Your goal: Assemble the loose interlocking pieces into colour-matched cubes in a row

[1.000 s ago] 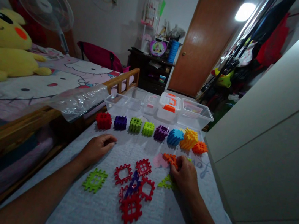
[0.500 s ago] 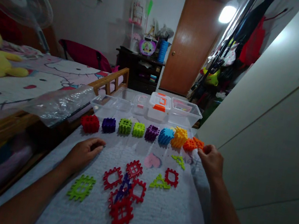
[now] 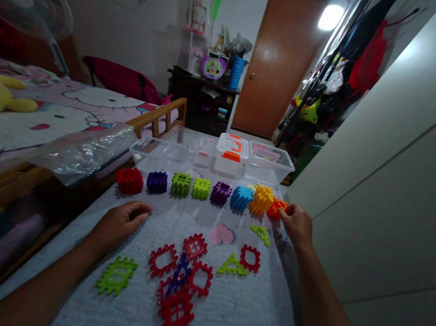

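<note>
My right hand (image 3: pixel 297 223) pinches an orange toothed plastic building piece at the orange stack (image 3: pixel 276 208), at the right end of a row of stacks. The fingers partly hide the piece. My left hand (image 3: pixel 122 223) rests on the cloth, loosely curled and empty, thumb apart from the fingers. Nearest to it are the dark blue stack (image 3: pixel 156 182), the red stack (image 3: pixel 129 180) and a loose green square piece (image 3: pixel 116 275). In the middle, several red pieces (image 3: pixel 177 313) lie heaped with a purple triangular piece (image 3: pixel 181 272).
Along the row stand green (image 3: pixel 181 184), purple (image 3: pixel 221 193), light blue (image 3: pixel 241 198) and yellow stacks (image 3: pixel 262 200). Clear plastic boxes (image 3: pixel 270 164) stand behind. Green triangular pieces (image 3: pixel 233 265) and a red frame (image 3: pixel 250 258) lie right. A white cabinet (image 3: pixel 402 218) borders the right.
My right hand has moved left with the orange piece, bringing it onto the orange stack. My left hand has stayed in place.
</note>
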Demonstrator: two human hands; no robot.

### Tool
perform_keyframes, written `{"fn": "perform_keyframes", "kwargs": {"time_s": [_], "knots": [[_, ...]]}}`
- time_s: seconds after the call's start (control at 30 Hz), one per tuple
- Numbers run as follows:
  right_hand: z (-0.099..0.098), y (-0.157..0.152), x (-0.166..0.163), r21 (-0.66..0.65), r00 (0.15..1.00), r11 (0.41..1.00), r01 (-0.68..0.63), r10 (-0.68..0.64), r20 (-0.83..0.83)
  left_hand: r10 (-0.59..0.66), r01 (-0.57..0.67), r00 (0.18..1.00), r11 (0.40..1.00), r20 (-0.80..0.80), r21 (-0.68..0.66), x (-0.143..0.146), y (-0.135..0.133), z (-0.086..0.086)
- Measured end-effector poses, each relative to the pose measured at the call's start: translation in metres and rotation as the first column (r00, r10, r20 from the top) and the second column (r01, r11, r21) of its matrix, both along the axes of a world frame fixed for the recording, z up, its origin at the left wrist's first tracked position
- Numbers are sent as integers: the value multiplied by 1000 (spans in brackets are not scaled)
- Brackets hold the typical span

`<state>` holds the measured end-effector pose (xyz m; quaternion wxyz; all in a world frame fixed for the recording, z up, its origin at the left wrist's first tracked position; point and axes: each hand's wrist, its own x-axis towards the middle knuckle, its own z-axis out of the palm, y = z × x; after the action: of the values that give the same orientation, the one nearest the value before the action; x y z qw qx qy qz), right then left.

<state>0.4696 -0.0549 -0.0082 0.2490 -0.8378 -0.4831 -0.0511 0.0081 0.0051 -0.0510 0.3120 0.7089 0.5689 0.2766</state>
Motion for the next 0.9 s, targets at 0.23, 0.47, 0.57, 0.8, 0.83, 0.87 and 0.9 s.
{"fn": "perform_keyframes", "kwargs": {"time_s": [0.23, 0.47, 0.57, 0.8, 0.83, 0.87, 0.9], "knots": [[17, -23, -2, 133, 999, 991, -30, 32, -15, 1, -1, 1000, 1000, -27, 24, -1, 1, -1], [-7, -45, -39, -195, 945, 926, -324, 307, -113, -5, 5, 1000, 1000, 3, -3, -1, 1, -3], [-27, -44, -49, -217, 943, 918, -332, 319, -94, -11, 11, 1000, 1000, 9, 2, -1, 1, -3], [-41, -42, -50, -229, 945, 917, -328, 317, -84, -18, 18, 1000, 1000, 6, 8, 0, 0, -2], [-41, -42, -50, -222, 946, 919, -324, 314, -83, -17, 17, 1000, 1000, 1, 7, 0, 0, -2], [-39, -43, -51, -208, 947, 924, -320, 310, -83, -15, 15, 1000, 1000, -5, 8, 0, 0, -2], [-36, -44, -53, -185, 947, 929, -319, 309, -83, -12, 12, 1000, 1000, -10, 10, 0, 0, -2]]}}
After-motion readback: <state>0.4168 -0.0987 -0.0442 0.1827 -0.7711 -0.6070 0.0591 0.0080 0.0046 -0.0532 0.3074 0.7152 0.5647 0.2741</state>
